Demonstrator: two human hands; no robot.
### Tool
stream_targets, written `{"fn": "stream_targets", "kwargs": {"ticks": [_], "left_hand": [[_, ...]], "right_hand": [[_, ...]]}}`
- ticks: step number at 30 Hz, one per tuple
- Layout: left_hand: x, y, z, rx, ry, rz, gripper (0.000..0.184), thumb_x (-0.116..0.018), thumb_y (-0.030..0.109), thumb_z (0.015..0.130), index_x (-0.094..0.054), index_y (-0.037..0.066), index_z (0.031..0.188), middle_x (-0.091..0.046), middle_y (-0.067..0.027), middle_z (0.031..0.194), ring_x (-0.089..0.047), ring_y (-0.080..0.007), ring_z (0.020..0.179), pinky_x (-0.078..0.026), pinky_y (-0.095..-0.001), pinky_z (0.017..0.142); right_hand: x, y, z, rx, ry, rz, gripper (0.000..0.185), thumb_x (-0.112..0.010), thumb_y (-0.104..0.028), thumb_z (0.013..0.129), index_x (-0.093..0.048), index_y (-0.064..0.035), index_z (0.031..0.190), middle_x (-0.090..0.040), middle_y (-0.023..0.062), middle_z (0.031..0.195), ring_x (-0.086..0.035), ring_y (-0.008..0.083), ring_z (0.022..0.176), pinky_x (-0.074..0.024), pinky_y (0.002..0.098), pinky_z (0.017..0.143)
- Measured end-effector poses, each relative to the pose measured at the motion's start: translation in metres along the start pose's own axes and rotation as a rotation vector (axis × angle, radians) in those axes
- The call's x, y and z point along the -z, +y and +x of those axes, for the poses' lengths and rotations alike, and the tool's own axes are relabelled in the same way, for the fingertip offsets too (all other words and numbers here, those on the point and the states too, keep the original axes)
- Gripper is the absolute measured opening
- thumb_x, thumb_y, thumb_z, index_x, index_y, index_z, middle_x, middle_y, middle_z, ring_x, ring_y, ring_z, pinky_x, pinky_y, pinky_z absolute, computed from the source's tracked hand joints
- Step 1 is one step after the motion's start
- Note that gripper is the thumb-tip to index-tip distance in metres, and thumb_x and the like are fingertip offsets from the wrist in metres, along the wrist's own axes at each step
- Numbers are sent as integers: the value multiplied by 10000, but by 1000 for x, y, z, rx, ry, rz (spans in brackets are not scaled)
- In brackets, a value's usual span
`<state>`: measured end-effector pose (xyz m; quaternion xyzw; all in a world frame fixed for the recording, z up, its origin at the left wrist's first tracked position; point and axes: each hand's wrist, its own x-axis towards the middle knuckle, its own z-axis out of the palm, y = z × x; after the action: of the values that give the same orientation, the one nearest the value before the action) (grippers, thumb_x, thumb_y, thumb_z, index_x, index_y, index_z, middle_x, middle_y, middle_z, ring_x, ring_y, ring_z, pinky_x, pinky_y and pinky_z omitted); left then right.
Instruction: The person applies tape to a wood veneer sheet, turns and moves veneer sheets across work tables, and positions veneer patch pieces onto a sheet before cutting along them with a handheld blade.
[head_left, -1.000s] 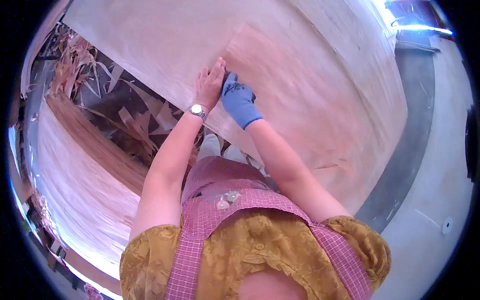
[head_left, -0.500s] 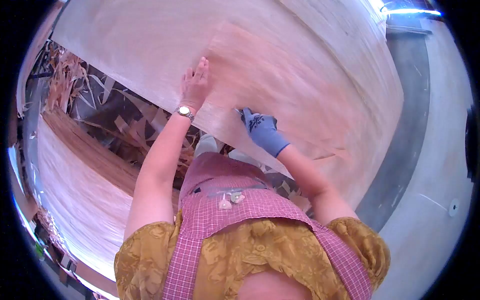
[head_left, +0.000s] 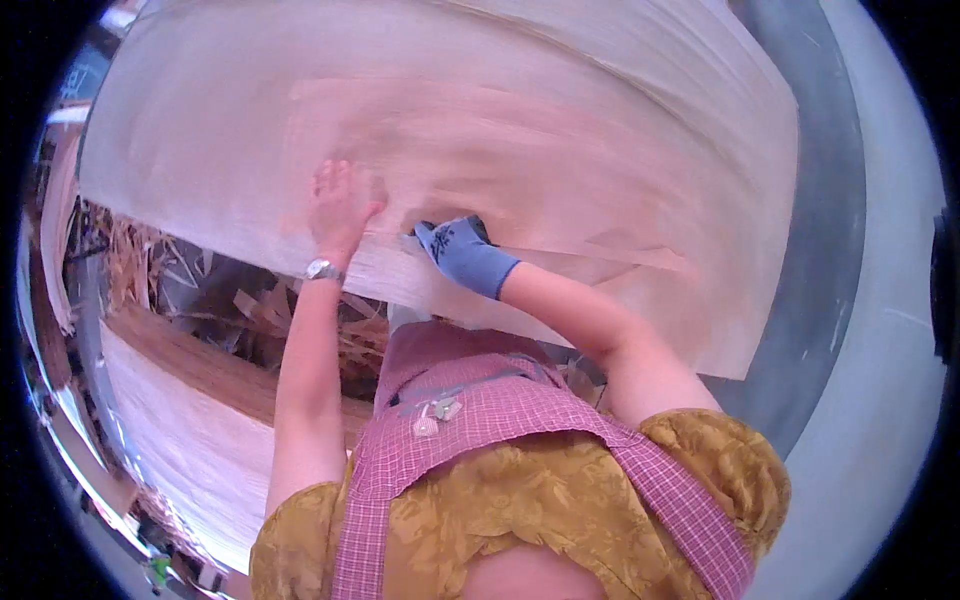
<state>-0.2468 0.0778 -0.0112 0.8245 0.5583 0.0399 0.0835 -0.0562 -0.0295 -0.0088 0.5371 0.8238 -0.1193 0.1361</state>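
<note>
My left hand is bare and lies flat on a thin reddish wood veneer sheet, fingers spread and thumb out to the side. A wristwatch is on that wrist. Just to its right, my right hand, in a blue-grey glove, is closed around a small knife. Only the knife's tip shows, down against the veneer near its front edge; the handle is hidden in the glove. A narrow slit with a lifted veneer strip runs rightward from the gloved hand. Paler veneer lies beneath.
Torn veneer scraps fill the gap left of my legs. A second veneer stack stands at the lower left. Grey floor runs along the right side. My checked apron is close to the stack's front edge.
Both hands have shifted left over the veneer, the gloved one with the knife drawing nearer to the bare one. The slit now trails behind the glove. The view has turned somewhat.
</note>
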Motion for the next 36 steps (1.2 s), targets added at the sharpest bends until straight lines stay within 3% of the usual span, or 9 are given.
{"fn": "stream_targets", "kwargs": {"ticks": [3, 6, 9, 12, 23, 25, 31, 34, 36], "left_hand": [[-5, -9, 0, -40, -19, 42, 812, -748, 395, 760, -416, 25, 1402, -430, -173, 1444, -357, -335, 1364, -289, -483, 1115], [-3, -2, 7, 135, -71, 85, 839, -764, 402, 738, -407, 84, 1427, -410, -196, 1451, -335, -327, 1379, -246, -456, 1144], [-45, 53, 9, -177, 154, 16, 909, -791, 402, 707, -373, 85, 1449, -367, -188, 1484, -334, -349, 1375, -243, -484, 1141], [-30, 85, 13, -86, -70, -3, 954, -808, 423, 681, -358, 114, 1463, -315, -222, 1501, -319, -371, 1377, -228, -493, 1146], [-22, 64, 18, -73, -47, -42, 948, -810, 467, 655, -392, 147, 1444, -328, -254, 1469, -293, -391, 1378, -203, -508, 1155], [-30, 74, 19, -69, -53, -30, 959, -807, 472, 660, -377, 152, 1455, -321, -250, 1476, -285, -392, 1382, -198, -500, 1158], [-26, 82, 14, -27, -95, -3, 996, -804, 478, 664, -329, 179, 1487, -295, -221, 1507, -243, -387, 1403, -189, -465, 1168], [-22, 86, 15, -37, -118, 26, 1007, -806, 471, 661, -315, 188, 1493, -281, -215, 1518, -229, -386, 1410, -189, -461, 1169], [-13, 94, 15, 2, -145, 57, 1013, -806, 466, 660, -309, 181, 1495, -285, -218, 1515, -232, -374, 1411, -188, -464, 1169]], "right_hand": [[12, 37, -43, -14, -88, 97, 227, -514, -148, 878, -534, -110, 1100, -686, 96, 758, -689, 267, 656, -477, 407, 483], [4, 51, -58, -36, -94, 59, 245, -533, -154, 861, -529, -102, 1100, -685, 104, 761, -683, 260, 644, -466, 409, 485], [-14, 53, -58, -47, -93, 16, 275, -562, -149, 841, -520, -101, 1108, -688, 100, 778, -681, 257, 642, -458, 431, 488], [-13, 69, -75, -3, -83, 35, 265, -546, -152, 851, -523, -114, 1112, -687, 103, 778, -682, 258, 647, -459, 429, 495], [1, 182, -112, 101, -348, -89, 240, -532, -188, 888, -513, -184, 1127, -694, 79, 819, -699, 275, 721, -485, 447, 588], [-5, 217, -133, 134, -198, -108, 239, -520, -206, 905, -530, -203, 1143, -680, 75, 791, -693, 278, 714, -488, 429, 623], [-14, 325, -159, 141, -243, -129, 234, -495, -231, 929, -578, -286, 1141, -660, 74, 806, -665, 274, 726, -488, 395, 686], [-7, 383, -166, 138, -196, -193, 132, -521, -257, 914, -628, -259, 992, -643, 87, 737, -658, 318, 688, -484, 453, 626], [-21, 432, -171, 172, -124, -254, 139, -513, -259, 920, -625, -267, 1002, -642, 89, 741, -657, 315, 699, -486, 448, 639]]}}
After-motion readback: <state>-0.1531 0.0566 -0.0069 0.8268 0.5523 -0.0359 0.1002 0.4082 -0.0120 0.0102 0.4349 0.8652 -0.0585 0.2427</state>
